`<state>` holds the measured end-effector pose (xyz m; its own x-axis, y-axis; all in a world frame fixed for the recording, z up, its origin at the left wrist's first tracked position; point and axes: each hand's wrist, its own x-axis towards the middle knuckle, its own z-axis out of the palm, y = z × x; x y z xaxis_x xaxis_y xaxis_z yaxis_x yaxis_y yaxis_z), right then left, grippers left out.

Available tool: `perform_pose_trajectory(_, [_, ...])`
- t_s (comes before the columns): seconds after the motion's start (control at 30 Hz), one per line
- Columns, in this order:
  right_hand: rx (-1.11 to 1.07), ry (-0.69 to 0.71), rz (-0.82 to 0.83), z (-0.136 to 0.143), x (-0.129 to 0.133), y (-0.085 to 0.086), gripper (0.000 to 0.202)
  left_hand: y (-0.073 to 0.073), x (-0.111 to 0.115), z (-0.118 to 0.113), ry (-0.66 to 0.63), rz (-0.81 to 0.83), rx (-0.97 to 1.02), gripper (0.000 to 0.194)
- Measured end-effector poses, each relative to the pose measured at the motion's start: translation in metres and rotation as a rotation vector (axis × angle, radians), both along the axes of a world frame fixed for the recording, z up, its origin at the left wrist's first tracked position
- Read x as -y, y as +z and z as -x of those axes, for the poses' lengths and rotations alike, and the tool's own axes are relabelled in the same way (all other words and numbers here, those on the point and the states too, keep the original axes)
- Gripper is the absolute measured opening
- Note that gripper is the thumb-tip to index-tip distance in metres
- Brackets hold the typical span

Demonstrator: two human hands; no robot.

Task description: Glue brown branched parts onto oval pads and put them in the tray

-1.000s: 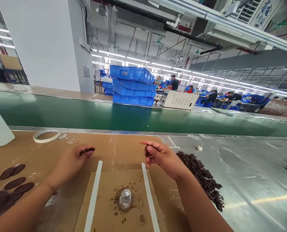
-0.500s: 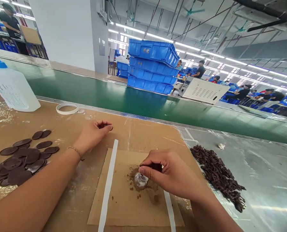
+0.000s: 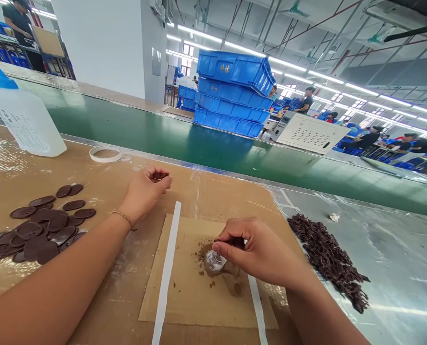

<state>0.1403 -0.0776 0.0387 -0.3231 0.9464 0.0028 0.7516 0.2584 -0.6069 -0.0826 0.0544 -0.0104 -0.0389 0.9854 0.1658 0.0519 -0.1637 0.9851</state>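
Observation:
My left hand point(image 3: 149, 188) is closed around a dark brown piece, mostly hidden by the fingers, above the brown table covering. The fingertips of my right hand point(image 3: 245, 242) are pinched together at the rim of a small clear glass dish point(image 3: 214, 262); what they hold is too small to make out. That dish stands on a cardboard sheet point(image 3: 192, 302) with white tape strips and brown stains around the glass. Flat dark brown ovals point(image 3: 43, 235) lie in a loose pile left of my left forearm. To the right of my right hand is a heap of small dark curled pieces point(image 3: 328, 258).
A white bottle with a blue nozzle point(image 3: 30, 120) and a tape roll point(image 3: 106, 154) stand at the back left. Beyond the table runs a green conveyor belt point(image 3: 138, 129), with stacked blue crates point(image 3: 231, 96) behind it. Several people sit or stand farther off.
The camera view has shifted slightly, so the scene sits a little further right and higher. My left hand has turned a little, and the dark piece in it shows less. My right hand stays at the glass dish.

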Motion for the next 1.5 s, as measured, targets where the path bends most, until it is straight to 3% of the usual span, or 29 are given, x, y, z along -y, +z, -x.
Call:
perform_pose_trajectory(0.23, [-0.020, 0.025, -0.010, 0.003, 0.001, -0.002, 0.016, 0.002, 0.001, 0.001, -0.025, 0.002, 0.008, 0.029])
perform_pose_trajectory(0.3, [-0.207, -0.058, -0.009, -0.001, 0.001, -0.003, 0.016, 0.005, 0.004, 0.000, -0.042, 0.019, 0.022, 0.034])
perform_pose_trajectory(0.43, [-0.878, -0.311, -0.020, -0.012, -0.004, -0.005, 0.022, 0.014, 0.015, -0.008, -0.096, 0.074, 0.050, 0.046])
perform_pose_trajectory(0.53, [-1.115, -0.314, 0.033, -0.015, -0.008, -0.005, 0.021, 0.017, 0.026, -0.015, -0.155, 0.177, 0.108, 0.049])
perform_pose_trajectory(0.7, [-1.136, -0.295, 0.037, -0.013, -0.011, -0.006, 0.023, 0.016, 0.043, -0.025, -0.320, 0.282, 0.255, 0.040])
perform_pose_trajectory(0.97, [-1.192, -0.235, 0.092, -0.004, -0.011, -0.008, 0.025, 0.019, 0.069, -0.043, -0.533, 0.398, 0.302, 0.037])
perform_pose_trajectory(1.17, [-1.226, -0.216, 0.131, 0.002, -0.018, -0.017, 0.027, 0.023, 0.076, -0.041, -0.778, 0.348, 0.329, 0.043])
perform_pose_trajectory(1.5, [-1.181, -0.212, 0.089, 0.002, -0.021, -0.021, 0.030, 0.019, 0.074, -0.037, -0.812, 0.314, 0.341, 0.039])
